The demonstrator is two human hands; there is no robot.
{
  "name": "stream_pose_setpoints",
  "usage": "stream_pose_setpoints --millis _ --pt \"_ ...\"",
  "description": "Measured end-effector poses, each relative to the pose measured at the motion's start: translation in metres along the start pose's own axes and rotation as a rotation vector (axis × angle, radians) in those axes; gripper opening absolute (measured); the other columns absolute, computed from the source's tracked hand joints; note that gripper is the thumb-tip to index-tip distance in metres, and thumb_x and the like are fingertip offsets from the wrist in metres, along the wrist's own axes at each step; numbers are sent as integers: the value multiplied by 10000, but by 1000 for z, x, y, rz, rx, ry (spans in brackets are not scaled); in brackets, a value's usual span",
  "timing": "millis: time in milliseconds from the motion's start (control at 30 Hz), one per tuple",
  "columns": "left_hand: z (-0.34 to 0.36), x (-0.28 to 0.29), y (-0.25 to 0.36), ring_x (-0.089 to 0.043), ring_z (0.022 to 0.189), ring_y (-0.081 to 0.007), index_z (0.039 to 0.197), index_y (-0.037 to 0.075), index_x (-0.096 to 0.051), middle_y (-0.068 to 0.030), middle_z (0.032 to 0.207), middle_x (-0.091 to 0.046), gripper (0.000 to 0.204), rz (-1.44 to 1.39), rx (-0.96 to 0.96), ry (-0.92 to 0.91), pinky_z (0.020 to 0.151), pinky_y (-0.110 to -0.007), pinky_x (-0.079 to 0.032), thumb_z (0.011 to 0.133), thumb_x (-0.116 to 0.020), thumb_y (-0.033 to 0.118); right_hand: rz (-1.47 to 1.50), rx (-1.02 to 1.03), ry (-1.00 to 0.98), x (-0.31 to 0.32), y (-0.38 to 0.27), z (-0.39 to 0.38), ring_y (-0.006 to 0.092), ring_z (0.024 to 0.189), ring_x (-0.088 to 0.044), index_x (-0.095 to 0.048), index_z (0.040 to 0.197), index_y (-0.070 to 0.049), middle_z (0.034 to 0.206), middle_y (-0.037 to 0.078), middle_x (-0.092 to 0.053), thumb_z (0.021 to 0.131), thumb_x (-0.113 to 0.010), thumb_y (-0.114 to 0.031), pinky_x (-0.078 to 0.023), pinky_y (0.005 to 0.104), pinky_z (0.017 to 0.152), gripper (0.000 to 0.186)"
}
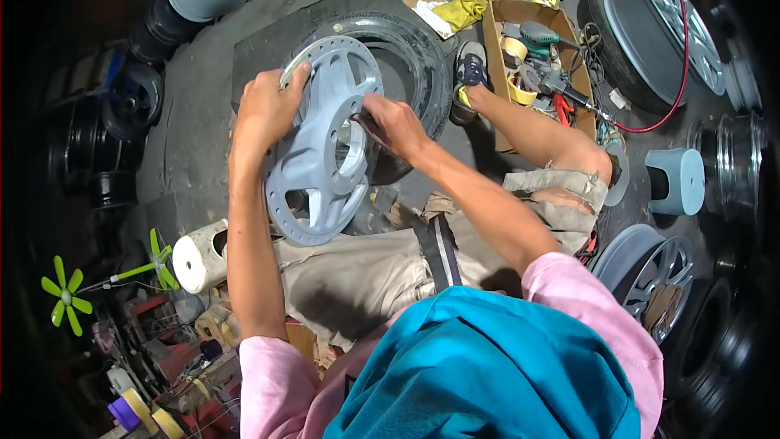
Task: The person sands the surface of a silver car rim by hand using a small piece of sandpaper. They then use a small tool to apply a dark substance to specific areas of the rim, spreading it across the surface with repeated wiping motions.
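Against our trouser leg (357, 268), the grey spoked wheel disc (302, 161) leans, long axis lower-left to upper-right — our left hand (270, 107) clasps its upper-left rim; our right hand (396, 126), nearer the hub, bends inward, grip hidden — we can't tell. We read no lettering on it.

Grey floor (188, 150), black tyre (428, 65) lying flat near its middle, open cardboard box (532, 12) toward the far edge, pale-blue stool (691, 180) and metal wheel rims (621, 254) toward its right edge
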State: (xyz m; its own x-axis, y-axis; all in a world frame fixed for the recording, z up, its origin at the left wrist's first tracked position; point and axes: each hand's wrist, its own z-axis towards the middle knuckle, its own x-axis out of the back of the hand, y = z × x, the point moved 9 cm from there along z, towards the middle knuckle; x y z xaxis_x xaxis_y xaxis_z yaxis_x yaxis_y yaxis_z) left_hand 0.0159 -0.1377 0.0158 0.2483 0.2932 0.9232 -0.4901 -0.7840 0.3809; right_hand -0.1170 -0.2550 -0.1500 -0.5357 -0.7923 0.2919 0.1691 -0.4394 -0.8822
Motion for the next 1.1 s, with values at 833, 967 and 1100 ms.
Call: stream_pose_setpoints --millis 833,967,1100 --pt "-55 -13 97 -685 766 -492 924 -9 -684 -277 741 -681 337 249 -592 -49 725 -539 -551 911 -788 311 637 -316 138 160 -8 30 119 914 -676 -699 1332 8 1041 36 -729 847 -902 -85 -551 271 812 534" --pt "-59 -9 92 -685 795 -489 954 10 -686 -264 784 -690 227 249 -610 -88 735 -537 -545 881 -779 203 144 -164 230 158 -18 37 146 865 -666 -784 1158 -28 904 69 -703 941 -810 -207 -539 303 775 282" --pt "-68 -8 98 -681 809 -477 957 8 -662 -242 807 -691 234 227 -674 -131 737 -536 -535 863 -788 181 72 -232 50 125 -6 37 189 771 -633 -780 1118 -15 865 101 -728 1029 -678 -331 -511 355 735 343"
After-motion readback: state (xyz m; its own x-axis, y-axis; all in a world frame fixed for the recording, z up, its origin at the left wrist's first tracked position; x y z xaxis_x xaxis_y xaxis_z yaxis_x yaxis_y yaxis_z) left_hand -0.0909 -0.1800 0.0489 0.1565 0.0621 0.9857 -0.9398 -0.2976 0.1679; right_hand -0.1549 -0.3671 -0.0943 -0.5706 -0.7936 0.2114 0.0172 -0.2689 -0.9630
